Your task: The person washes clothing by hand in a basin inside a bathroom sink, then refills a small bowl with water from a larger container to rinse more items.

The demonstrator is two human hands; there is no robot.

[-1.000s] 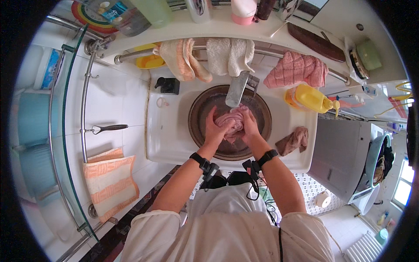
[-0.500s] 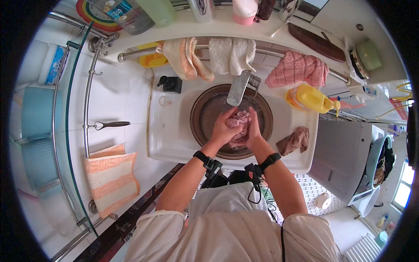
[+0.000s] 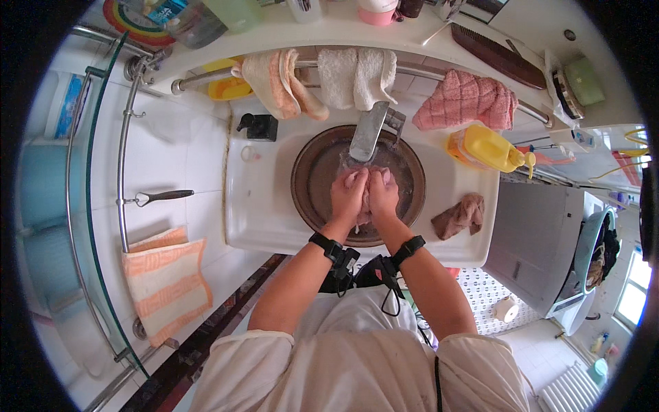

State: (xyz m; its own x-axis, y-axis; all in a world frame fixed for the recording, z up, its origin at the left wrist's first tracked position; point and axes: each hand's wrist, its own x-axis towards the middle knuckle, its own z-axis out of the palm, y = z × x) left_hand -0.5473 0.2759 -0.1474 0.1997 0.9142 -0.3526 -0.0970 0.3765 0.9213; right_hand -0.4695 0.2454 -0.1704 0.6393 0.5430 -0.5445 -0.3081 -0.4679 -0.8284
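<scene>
Both my hands are close together over a round brown basin (image 3: pixel 302 185) set in the white sink. My left hand (image 3: pixel 348 197) and my right hand (image 3: pixel 383 194) are closed around a wet, bunched pinkish cloth (image 3: pixel 364 215), one on each side of it. The fingers cover most of the cloth, and its lower end hangs out between the palms. Just beyond my fingertips is the metal faucet (image 3: pixel 369 130), with what looks like water running from it onto the cloth. Another crumpled, brownish-pink cloth (image 3: pixel 458 216) lies on the counter to the right.
A yellow pump bottle (image 3: pixel 484 147) lies tilted at the right rear of the counter (image 3: pixel 254 213). A black dispenser (image 3: pixel 259 128) stands at the left rear. Towels, including a pink one (image 3: pixel 467 99), hang from a rail behind. An orange-striped towel (image 3: pixel 168 285) hangs at left.
My hands have drawn together and closed around the cloth, moving under the faucet; before, the left hand was wrapped over it and the right lay alongside. The whole view has shifted slightly.
</scene>
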